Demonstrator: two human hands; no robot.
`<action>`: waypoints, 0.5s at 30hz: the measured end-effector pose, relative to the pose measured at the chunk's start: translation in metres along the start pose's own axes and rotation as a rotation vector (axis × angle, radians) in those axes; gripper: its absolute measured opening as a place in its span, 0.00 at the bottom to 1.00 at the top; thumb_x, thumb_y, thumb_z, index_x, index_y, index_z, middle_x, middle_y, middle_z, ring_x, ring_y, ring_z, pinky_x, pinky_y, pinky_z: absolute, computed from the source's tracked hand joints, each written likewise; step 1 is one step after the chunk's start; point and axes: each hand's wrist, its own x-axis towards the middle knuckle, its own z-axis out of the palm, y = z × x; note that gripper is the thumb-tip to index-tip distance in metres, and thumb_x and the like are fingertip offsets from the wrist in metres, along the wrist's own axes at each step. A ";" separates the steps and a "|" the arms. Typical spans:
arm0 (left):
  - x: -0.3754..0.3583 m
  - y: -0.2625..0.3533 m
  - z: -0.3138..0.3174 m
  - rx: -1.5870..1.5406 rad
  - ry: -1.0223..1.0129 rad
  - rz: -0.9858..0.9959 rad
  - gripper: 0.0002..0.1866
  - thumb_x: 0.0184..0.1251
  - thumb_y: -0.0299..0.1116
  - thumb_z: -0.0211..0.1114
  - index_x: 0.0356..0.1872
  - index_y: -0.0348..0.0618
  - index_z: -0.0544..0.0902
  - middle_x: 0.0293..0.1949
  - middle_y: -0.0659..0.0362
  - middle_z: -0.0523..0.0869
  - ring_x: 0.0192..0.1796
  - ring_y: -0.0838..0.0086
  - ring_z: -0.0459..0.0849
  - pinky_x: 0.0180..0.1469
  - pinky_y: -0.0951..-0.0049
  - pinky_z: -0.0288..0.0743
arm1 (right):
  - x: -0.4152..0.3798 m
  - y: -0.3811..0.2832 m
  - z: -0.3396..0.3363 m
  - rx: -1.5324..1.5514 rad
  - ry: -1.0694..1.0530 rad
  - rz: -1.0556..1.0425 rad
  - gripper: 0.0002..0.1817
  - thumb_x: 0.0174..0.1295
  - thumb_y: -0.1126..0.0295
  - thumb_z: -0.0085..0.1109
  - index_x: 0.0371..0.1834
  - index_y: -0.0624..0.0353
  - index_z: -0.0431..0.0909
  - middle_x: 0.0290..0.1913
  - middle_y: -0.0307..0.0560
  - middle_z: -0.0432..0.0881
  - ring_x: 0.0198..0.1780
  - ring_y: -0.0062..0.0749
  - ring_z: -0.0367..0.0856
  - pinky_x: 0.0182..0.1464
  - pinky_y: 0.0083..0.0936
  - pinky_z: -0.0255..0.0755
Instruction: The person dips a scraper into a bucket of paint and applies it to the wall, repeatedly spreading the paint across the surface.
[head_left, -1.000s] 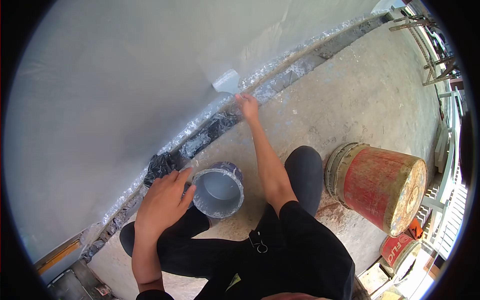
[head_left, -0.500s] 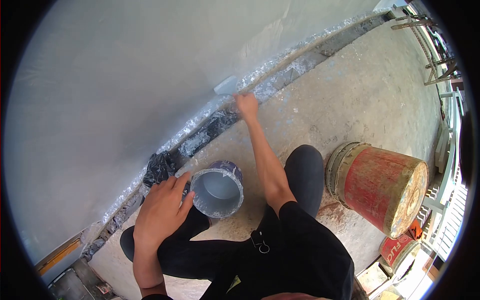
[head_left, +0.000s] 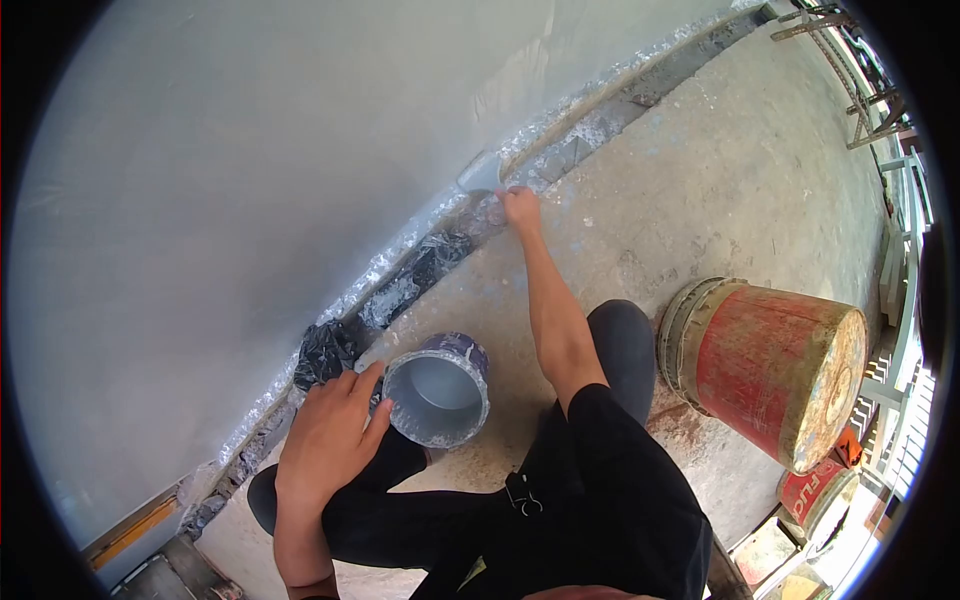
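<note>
- Head view: left hand [head_left: 328, 440] clasps the rim of the small paint pot [head_left: 437, 390], lower centre; it could tip if pulled
- right hand [head_left: 520, 208] grips a scraper [head_left: 480, 172] at the wall [head_left: 250, 180] base, upper centre; a slip could gouge the wet coat
- Count: one pot, two red buckets [head_left: 775, 370], one scraper

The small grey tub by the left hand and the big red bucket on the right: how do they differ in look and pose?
The small grey tub is coated in pale grey paint, while the big red bucket is red with a worn, cement-crusted surface. The tub is much smaller than the bucket. The left hand grips the tub's rim; nothing touches the bucket. The tub's open mouth faces the camera, but the bucket's opening cannot be seen. Both rest on the concrete floor.
</note>
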 end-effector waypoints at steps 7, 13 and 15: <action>-0.001 0.009 -0.001 -0.034 -0.073 0.017 0.22 0.69 0.37 0.56 0.60 0.37 0.72 0.42 0.46 0.80 0.44 0.53 0.79 0.50 0.58 0.70 | -0.011 -0.053 -0.028 -0.060 -0.002 0.165 0.24 0.51 0.53 0.68 0.41 0.64 0.85 0.46 0.63 0.84 0.49 0.54 0.83 0.52 0.41 0.75; 0.001 0.011 -0.009 -0.032 -0.069 0.010 0.23 0.69 0.37 0.56 0.61 0.34 0.72 0.44 0.46 0.80 0.45 0.54 0.79 0.51 0.58 0.70 | -0.022 -0.111 -0.092 0.282 -0.067 -0.050 0.19 0.53 0.57 0.68 0.32 0.66 0.83 0.30 0.52 0.82 0.28 0.37 0.80 0.32 0.31 0.71; 0.002 0.011 -0.010 -0.050 -0.065 0.017 0.23 0.69 0.36 0.56 0.60 0.33 0.72 0.44 0.46 0.80 0.46 0.53 0.79 0.51 0.58 0.70 | -0.026 -0.123 -0.115 0.525 -0.098 -0.111 0.16 0.56 0.59 0.66 0.28 0.64 0.81 0.20 0.40 0.75 0.20 0.23 0.69 0.24 0.21 0.63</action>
